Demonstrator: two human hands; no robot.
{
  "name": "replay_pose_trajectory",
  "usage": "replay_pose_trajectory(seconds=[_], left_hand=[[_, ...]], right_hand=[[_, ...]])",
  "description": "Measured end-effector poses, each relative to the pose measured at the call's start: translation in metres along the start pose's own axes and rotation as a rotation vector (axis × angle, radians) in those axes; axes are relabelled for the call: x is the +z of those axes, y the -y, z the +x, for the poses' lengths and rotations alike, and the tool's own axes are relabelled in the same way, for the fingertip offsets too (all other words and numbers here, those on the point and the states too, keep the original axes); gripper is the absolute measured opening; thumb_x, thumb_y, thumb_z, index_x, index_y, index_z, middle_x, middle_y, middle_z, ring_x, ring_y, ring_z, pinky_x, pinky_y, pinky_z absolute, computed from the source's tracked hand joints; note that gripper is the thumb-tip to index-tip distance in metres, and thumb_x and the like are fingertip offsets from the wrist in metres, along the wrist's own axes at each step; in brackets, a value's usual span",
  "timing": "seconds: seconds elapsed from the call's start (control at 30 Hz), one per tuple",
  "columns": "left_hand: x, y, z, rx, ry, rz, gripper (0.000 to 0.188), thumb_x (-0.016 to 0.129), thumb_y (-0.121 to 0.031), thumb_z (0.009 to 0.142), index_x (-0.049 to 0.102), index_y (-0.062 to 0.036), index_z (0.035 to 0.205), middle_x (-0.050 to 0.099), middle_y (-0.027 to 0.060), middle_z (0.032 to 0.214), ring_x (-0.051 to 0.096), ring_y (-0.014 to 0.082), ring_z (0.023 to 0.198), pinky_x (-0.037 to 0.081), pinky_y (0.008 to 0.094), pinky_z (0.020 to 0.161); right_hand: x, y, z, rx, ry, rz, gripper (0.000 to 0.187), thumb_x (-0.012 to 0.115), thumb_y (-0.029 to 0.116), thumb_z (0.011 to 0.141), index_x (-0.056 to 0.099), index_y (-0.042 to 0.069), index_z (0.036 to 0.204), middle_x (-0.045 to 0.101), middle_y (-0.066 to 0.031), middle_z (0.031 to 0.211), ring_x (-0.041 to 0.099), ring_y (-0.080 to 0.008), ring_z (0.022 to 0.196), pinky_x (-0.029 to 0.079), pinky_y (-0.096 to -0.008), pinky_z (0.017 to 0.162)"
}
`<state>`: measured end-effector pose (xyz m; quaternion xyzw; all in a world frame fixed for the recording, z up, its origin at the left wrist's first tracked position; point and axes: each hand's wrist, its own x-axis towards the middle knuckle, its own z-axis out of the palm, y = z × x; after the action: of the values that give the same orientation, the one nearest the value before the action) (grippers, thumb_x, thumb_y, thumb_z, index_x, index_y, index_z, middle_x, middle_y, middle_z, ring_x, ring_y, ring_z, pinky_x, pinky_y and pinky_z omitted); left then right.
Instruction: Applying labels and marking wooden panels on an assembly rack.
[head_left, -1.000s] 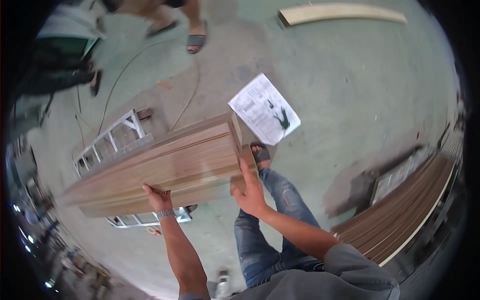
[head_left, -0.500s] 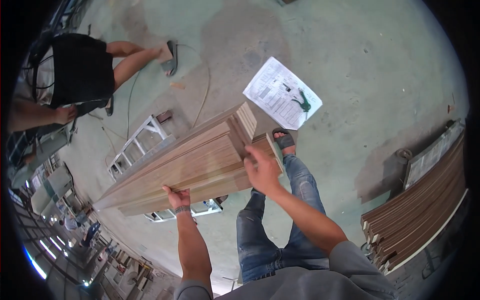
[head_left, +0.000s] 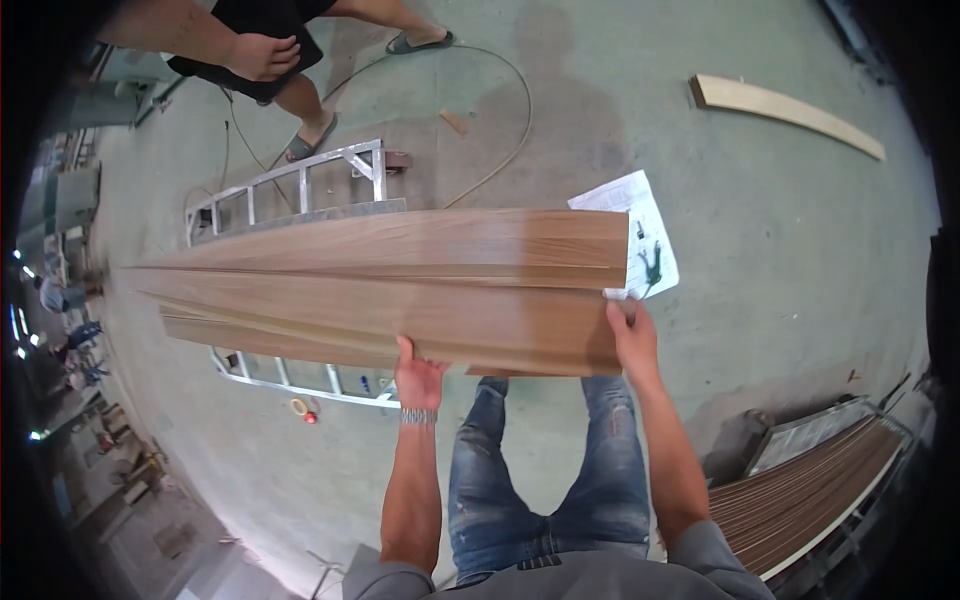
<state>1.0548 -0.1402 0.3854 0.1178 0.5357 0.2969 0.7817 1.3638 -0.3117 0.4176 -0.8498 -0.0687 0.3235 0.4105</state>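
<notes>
A long brown wood-grain board (head_left: 500, 318) lies level in front of me, its far end running away to the left. My left hand (head_left: 420, 378) grips its near long edge, thumb up on the face and fingers under the edge. At the right end, my right hand (head_left: 636, 345) is closed on the near corner. Beyond it is a stack of similar boards (head_left: 480, 240), resting across a metal frame. Part of another board (head_left: 190, 328) shows below the held one at the left. What lies directly under the held board is hidden.
Ladder-like metal rails (head_left: 280, 190) stick out beyond the boards. Printed paper sheets (head_left: 625, 190) with a green-handled tool (head_left: 652, 268) lie past their right end. Another person's hand (head_left: 262, 57) is at upper left, near a cable (head_left: 525, 110). More brown boards (head_left: 800, 490) are stacked lower right.
My right hand has gone from reaching over the boards' end to gripping the near board's corner. The boards now lie more level across the view. The other person's legs and arm have shifted.
</notes>
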Motion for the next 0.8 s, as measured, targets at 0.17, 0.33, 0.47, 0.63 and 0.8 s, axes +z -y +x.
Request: replay_pose_trajectory(seconds=[0.17, 0.33, 0.47, 0.63, 0.8], left_hand=[[-0.058, -0.039, -0.038, 0.026, -0.100, 0.013, 0.072, 0.052, -0.060, 0.098, 0.038, -0.0137, 0.151, 0.049, 0.0076, 0.149, 0.049, 0.0273, 0.134, 0.045, 0.0476, 0.106], [-0.171, -0.175, 0.022, 0.361, -0.337, -0.264, 0.077, 0.045, -0.064, 0.098, 0.033, -0.0113, 0.153, 0.042, 0.0108, 0.153, 0.042, 0.0312, 0.140, 0.035, 0.0488, 0.116], [-0.208, -0.195, 0.059, 0.441, -0.406, -0.095, 0.079, 0.046, -0.066, 0.098, 0.039, -0.0067, 0.149, 0.045, 0.0095, 0.152, 0.044, 0.0293, 0.138, 0.035, 0.0437, 0.116], [-0.125, -0.106, 0.034, 0.302, -0.400, -0.400, 0.078, 0.047, -0.069, 0.095, 0.043, -0.0125, 0.148, 0.049, 0.0071, 0.149, 0.046, 0.0298, 0.134, 0.037, 0.0477, 0.113], [-0.001, -0.018, -0.031, 0.074, -0.473, -0.603, 0.084, 0.047, -0.078, 0.089, 0.045, -0.0163, 0.147, 0.050, 0.0049, 0.148, 0.046, 0.0293, 0.134, 0.037, 0.0481, 0.112]], right_hand=[[-0.002, -0.024, -0.079, 0.248, 0.087, 0.111, 0.043, 0.069, 0.034, 0.096, 0.065, -0.005, 0.114, 0.069, -0.0084, 0.104, 0.058, -0.0133, 0.098, 0.047, -0.0309, 0.087], [0.030, -0.031, -0.108, 0.230, -0.101, 0.040, 0.044, 0.059, 0.039, 0.101, 0.066, -0.004, 0.093, 0.061, -0.0040, 0.085, 0.050, -0.0137, 0.083, 0.044, -0.0326, 0.080], [0.053, -0.055, -0.107, 0.094, -0.265, -0.099, 0.054, 0.051, 0.042, 0.104, 0.062, -0.007, 0.085, 0.057, -0.0068, 0.077, 0.047, -0.0174, 0.077, 0.045, -0.0358, 0.076], [-0.024, -0.102, -0.042, 0.057, -0.507, -0.184, 0.060, 0.053, 0.045, 0.104, 0.061, -0.010, 0.082, 0.053, -0.0080, 0.070, 0.042, -0.0192, 0.069, 0.043, -0.0402, 0.066], [-0.208, -0.165, 0.035, 0.033, -0.619, -0.401, 0.081, 0.047, 0.065, 0.098, 0.066, -0.012, 0.118, 0.071, -0.0228, 0.100, 0.063, -0.0287, 0.089, 0.050, -0.0406, 0.087]])
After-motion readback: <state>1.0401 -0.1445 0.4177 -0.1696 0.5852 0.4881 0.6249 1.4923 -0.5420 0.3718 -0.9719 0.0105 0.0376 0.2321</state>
